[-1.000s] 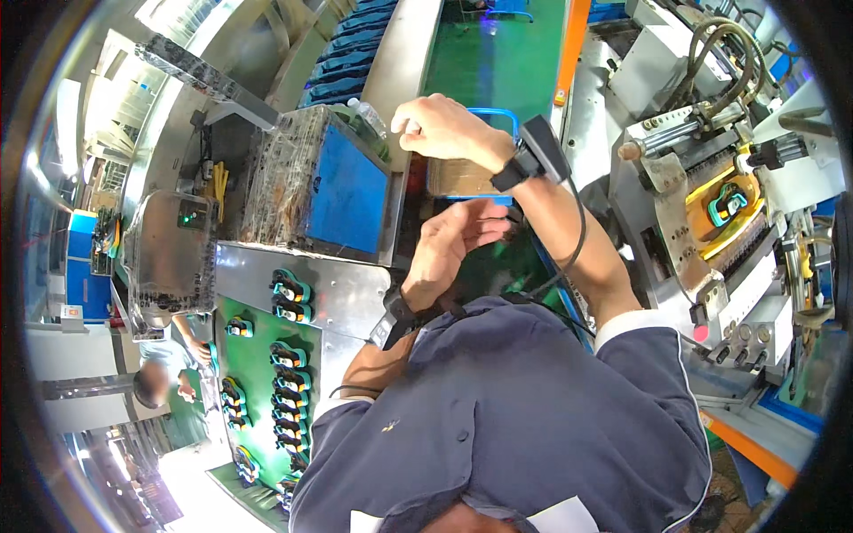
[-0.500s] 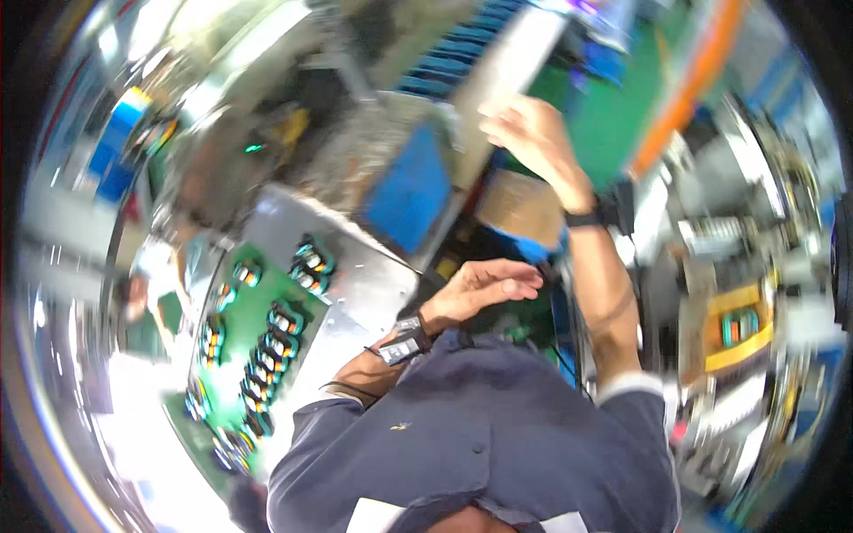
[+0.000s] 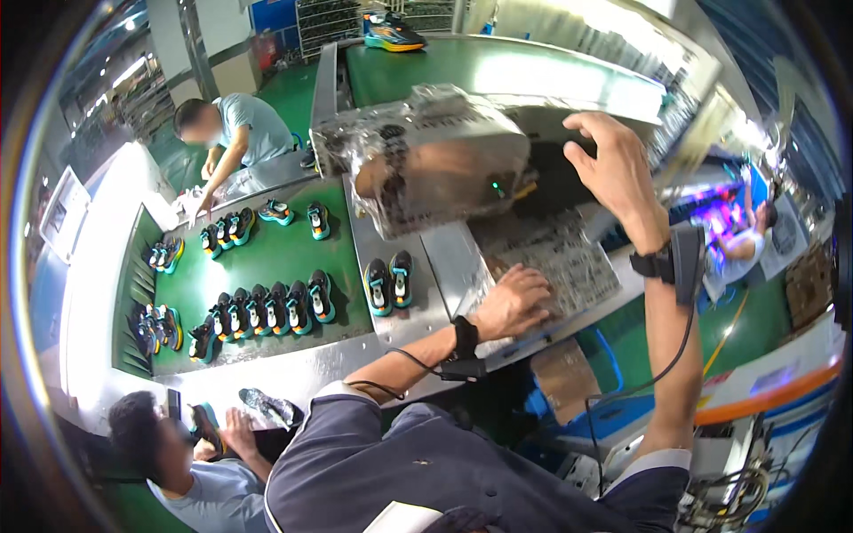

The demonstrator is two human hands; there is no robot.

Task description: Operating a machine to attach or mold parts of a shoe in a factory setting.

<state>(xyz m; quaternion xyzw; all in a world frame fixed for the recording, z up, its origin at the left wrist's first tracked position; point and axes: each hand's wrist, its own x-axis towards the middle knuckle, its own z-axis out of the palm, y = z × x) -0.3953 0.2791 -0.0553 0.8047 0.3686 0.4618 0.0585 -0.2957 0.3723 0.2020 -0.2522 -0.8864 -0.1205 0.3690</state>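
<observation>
My left hand [image 3: 514, 302] lies palm down at the edge of the metal bench, beside a grey patterned panel [image 3: 569, 271], its fingers apart with nothing in them. Raised over the bench's right side is my right hand [image 3: 615, 173], thumb and fingers spread and curved, holding nothing. Ahead of both hands stands a shiny metal machine housing [image 3: 444, 164] wrapped in clear crinkled plastic, with a small green light. Left of my left hand, a pair of black sneakers [image 3: 389, 284] with teal soles sits on the metal strip.
A green conveyor belt [image 3: 267, 258] carries several rows of sneakers on the left. One person [image 3: 244, 138] leans over its far side; another [image 3: 209, 480], at near left, holds a shoe. A cardboard box [image 3: 565, 382] is below the bench. One sneaker [image 3: 393, 32] stands on the far belt.
My view has swung, bringing the bench and wrapped housing in front of me. My left hand has come down onto the bench edge; my right hand stays raised and empty.
</observation>
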